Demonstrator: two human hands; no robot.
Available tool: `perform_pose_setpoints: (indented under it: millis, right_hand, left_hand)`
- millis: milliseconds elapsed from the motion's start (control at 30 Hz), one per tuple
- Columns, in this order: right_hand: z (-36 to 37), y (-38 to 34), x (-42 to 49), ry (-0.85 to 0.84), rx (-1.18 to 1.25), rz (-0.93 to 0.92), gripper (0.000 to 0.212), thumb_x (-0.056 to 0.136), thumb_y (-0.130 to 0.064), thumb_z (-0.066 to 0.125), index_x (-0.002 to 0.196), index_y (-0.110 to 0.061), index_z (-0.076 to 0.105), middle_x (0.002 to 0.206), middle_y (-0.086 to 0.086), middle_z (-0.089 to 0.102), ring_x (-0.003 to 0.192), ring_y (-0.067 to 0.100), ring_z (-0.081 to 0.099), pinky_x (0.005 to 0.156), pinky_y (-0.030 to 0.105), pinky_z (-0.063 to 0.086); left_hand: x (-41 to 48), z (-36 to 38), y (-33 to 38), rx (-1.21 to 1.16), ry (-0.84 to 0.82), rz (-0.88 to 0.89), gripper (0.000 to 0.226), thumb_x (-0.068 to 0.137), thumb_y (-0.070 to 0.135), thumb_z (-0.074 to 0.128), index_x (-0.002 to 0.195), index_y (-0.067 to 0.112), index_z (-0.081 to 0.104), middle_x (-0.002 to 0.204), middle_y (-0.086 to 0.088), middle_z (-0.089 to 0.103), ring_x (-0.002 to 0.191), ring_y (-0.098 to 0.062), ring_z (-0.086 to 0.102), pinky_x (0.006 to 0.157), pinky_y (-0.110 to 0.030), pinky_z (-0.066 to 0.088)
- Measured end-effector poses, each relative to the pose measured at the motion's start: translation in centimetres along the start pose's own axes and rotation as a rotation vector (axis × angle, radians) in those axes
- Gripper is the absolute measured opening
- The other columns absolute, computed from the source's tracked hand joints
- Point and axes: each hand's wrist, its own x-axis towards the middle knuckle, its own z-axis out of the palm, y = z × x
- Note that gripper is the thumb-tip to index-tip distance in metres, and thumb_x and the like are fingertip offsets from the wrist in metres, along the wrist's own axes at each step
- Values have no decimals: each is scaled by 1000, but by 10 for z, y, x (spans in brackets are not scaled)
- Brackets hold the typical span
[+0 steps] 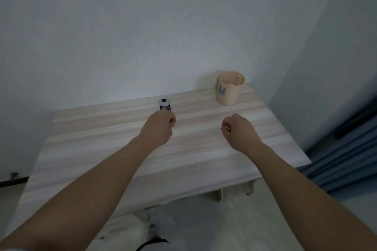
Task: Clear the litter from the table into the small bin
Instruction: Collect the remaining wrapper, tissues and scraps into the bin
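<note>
A small black-and-white cylinder (164,104) lies near the table's far edge, left of centre. My left hand (158,128) reaches to its near end with fingers curled round the lower part, which the hand hides. My right hand (237,131) hovers over the table's right half in a loose fist. A small brownish speck shows between its fingers, too small to identify. The small bin, a beige cup-shaped container (230,89) with a dark logo, stands upright at the far right corner, well beyond my right hand.
The pale wooden table (102,149) stands against a white wall. Its right edge borders a blue curtain (346,153). My light-coloured lap (204,226) lies below the near edge.
</note>
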Motion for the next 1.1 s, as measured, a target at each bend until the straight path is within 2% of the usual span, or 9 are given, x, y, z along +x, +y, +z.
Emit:
perform_pose_setpoints:
  millis: [167,433,667,767,967,1100]
  right_hand:
    - [-21,43,4,30,-21,67,9,91,-20,55,89,-14,62,88,3,51,76,19,51,67,26,37]
    - [-34,92,45,27,-73,111,10,91,-21,54,89,-15,62,88,2,51,76,20,51,67,27,37]
    - [-47,125,99,71,-55,153,10,91,-20,56,88,-14,63,87,3,52,77,23,54,69,29,41]
    - [-50,137,116,57,-53,158,10,91,-20,55,88,-14,62,88,3,51,78,23,54,71,31,45]
    - [-56,176,157,40,-17,162,8,91,-20,54,87,-16,59,89,2,50,80,23,54,74,33,47]
    - [-59,214,185,27,-2,191,8,91,-20,53,86,-17,59,91,2,48,81,22,53,72,30,43]
  left_hand:
    - [33,17,31,-36,-12,54,23,83,0,57,74,20,53,79,3,55,70,-14,51,62,-23,34]
    - [105,48,49,-86,5,151,14,83,2,61,75,14,58,79,-4,58,71,-22,53,67,-33,42]
    - [178,64,54,-96,-19,186,13,83,2,61,77,13,61,79,-3,58,72,-21,53,67,-31,42]
    - [202,66,61,-84,-30,192,15,84,3,60,76,16,59,79,0,55,70,-19,51,65,-29,38]
    - [253,85,80,-34,-55,146,12,87,6,57,82,16,60,86,-1,58,77,-18,55,72,-32,46]
    - [286,101,103,0,-91,112,16,88,6,56,78,19,57,84,0,54,75,-16,52,67,-28,37]
